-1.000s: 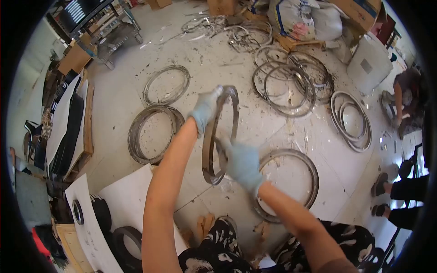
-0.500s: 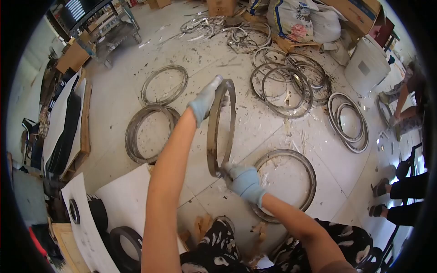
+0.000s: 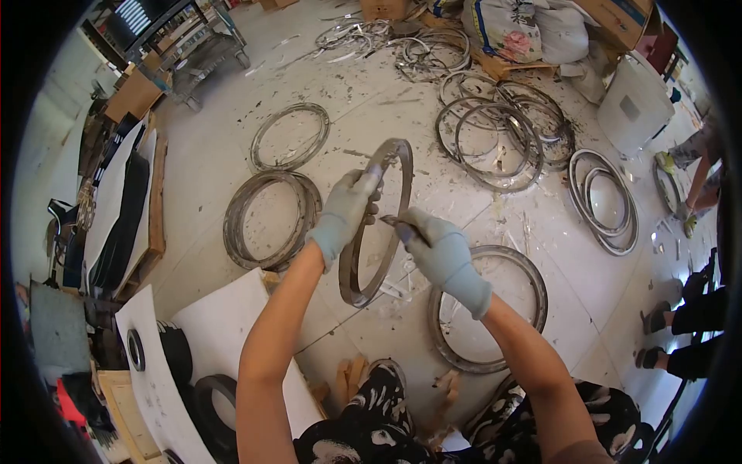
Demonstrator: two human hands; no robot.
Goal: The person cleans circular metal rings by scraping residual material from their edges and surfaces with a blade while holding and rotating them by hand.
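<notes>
A flat-banded metal ring (image 3: 349, 277) stands nearly on edge in front of me, above the floor. My left hand (image 3: 346, 210), in a pale grey-blue glove, is closed around the ring's left side. My right hand (image 3: 447, 254), gloved alike, is closed on a small dark pointed tool (image 3: 392, 221) whose tip points left toward the ring's opening. The fingers hide most of this tool, so its exact kind is unclear. Below my right hand, another metal ring (image 3: 533, 282) lies flat on the floor.
Stacked rings (image 3: 234, 224) and a thinner ring pair (image 3: 259, 143) lie left; more rings (image 3: 533, 174) lie right. Thin scraps (image 3: 352, 35) litter the back floor. White boards (image 3: 224, 309) stand lower left. A white bin (image 3: 634, 104) and another person's hand (image 3: 684, 210) are at right.
My left hand has slid from the ring's top down its left side. My right hand has left the ring's bottom and risen to the right, and the pointed tool now shows.
</notes>
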